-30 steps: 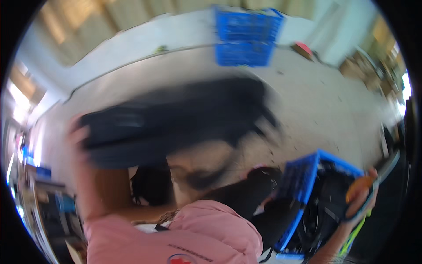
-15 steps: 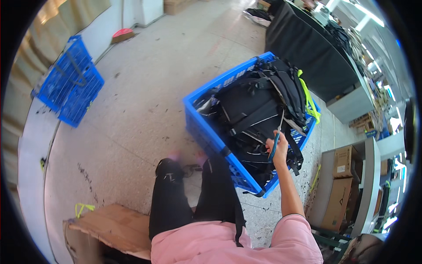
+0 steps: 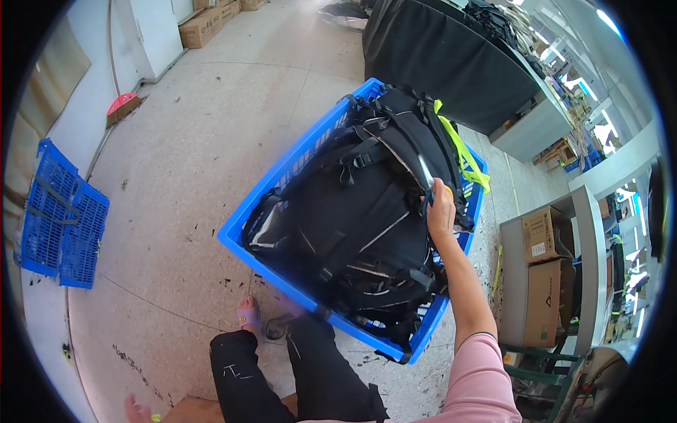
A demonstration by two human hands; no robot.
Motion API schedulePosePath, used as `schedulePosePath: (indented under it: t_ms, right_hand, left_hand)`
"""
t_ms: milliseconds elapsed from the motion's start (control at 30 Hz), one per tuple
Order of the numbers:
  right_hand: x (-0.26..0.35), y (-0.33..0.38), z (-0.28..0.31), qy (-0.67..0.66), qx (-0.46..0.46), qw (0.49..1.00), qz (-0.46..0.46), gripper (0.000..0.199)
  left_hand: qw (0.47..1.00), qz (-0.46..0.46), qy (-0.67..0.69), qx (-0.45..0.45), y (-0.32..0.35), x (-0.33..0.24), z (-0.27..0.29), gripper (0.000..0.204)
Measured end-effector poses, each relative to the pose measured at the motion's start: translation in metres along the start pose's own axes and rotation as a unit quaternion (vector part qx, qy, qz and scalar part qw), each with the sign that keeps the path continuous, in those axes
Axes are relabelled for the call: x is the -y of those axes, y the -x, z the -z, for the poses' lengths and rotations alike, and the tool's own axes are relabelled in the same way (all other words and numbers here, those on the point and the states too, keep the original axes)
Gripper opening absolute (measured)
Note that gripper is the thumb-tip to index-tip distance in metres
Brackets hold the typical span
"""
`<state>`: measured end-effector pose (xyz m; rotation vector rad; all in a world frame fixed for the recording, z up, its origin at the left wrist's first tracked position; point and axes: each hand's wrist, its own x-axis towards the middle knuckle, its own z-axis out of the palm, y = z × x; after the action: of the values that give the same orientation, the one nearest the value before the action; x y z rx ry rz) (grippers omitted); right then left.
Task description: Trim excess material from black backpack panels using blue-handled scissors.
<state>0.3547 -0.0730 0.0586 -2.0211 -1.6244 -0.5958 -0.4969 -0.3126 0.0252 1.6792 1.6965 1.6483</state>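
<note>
My right hand (image 3: 442, 209) is closed round a pair of scissors (image 3: 425, 171), blades pointing away from me over the backpacks. Black backpacks (image 3: 317, 204) with grey piping and straps fill a blue plastic crate (image 3: 261, 271) on the floor in front of me. A bright yellow-green strap (image 3: 462, 151) hangs at the crate's far right side. At the lower left edge, my left hand (image 3: 137, 409) shows only in part, slightly blurred, its fingers apart beside a cardboard box (image 3: 190, 410).
Blue crates (image 3: 63, 218) lean against the left wall, with a red dustpan (image 3: 121, 106) farther back. A black-draped table (image 3: 444, 63) stands beyond the crate. On the right, a shelf (image 3: 592, 268) holds cardboard boxes (image 3: 549, 303). My feet are close to the crate's near edge.
My view has shifted, and the crate appears nearer and farther left. My right hand still grips the scissors over the backpacks. My left hand has come into view at the lower left.
</note>
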Motion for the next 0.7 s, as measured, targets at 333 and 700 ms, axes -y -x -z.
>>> schedulePosePath:
  t_ms: [333, 700]
  right_hand:
    - [-0.016, -0.039, -0.051, 0.012, 0.063, 0.998, -0.017, 0.041]
    - [0.261, 0.102, 0.169, -0.481, 0.212, 0.849, 0.042, 0.061]
  left_hand:
    - [0.728, 0.235, -0.336, 0.549, -0.033, -0.140, -0.211, 0.056]
    - [0.743, 0.477, 0.401, 0.244, -0.139, -0.234, -0.412, 0.046]
